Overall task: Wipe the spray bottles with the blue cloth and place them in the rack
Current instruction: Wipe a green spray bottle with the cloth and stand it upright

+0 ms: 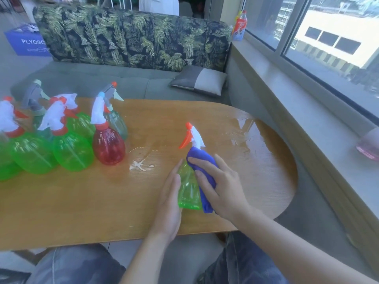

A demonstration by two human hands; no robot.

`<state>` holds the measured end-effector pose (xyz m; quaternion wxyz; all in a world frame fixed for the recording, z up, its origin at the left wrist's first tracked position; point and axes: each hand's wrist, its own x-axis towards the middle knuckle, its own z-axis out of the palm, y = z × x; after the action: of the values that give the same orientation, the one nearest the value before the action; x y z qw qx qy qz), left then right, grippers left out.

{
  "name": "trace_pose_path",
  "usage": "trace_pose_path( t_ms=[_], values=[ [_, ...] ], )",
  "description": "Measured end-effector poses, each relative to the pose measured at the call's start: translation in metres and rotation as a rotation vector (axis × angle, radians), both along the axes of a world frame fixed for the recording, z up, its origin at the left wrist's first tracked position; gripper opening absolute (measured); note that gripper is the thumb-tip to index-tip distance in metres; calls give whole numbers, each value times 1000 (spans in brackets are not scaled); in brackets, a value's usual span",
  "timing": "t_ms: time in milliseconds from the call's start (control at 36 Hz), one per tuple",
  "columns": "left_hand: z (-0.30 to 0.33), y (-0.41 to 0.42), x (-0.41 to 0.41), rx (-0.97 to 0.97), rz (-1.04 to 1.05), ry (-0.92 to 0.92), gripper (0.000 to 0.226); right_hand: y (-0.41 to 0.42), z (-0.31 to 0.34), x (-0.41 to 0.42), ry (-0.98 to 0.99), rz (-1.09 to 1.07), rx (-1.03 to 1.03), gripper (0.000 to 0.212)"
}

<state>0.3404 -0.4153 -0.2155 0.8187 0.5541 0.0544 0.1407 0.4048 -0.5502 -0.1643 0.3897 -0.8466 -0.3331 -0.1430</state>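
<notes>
A green spray bottle point(187, 187) with a white head and orange trigger stands tilted on the wooden table point(82, 201), near its front edge. My right hand point(223, 187) holds the blue cloth point(200, 155) wrapped over the bottle's shoulder and right side, fingers curved round it. My left hand point(169, 203) lies flat against the bottle's left side with straight fingers. Several more spray bottles stand grouped at the table's left: a red one point(108, 146), green ones point(72, 152) and a teal one point(117, 119). No rack shows in this view.
Water puddles lie on the table at the middle point(141, 163) and the far right point(244, 128). A leaf-patterned sofa point(131, 37) with a grey cushion point(200, 79) sits behind. A window sill point(307, 124) runs along the right, with a pink bottle point(369, 144) on it.
</notes>
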Motion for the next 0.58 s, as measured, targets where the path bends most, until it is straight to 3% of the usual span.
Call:
trace_pose_path(
  t_ms=[306, 444, 583],
  values=[
    [6, -3, 1, -30, 37, 0, 41, -30, -19, -29, -386, 394, -258, 25],
    [4, -5, -3, 53, 63, 0, 47, -24, 8, -5, -196, 126, -19, 32],
    [-1, -4, 1, 34, 9, 9, 46, -4, 10, 11, 33, -54, -44, 34]
  ],
)
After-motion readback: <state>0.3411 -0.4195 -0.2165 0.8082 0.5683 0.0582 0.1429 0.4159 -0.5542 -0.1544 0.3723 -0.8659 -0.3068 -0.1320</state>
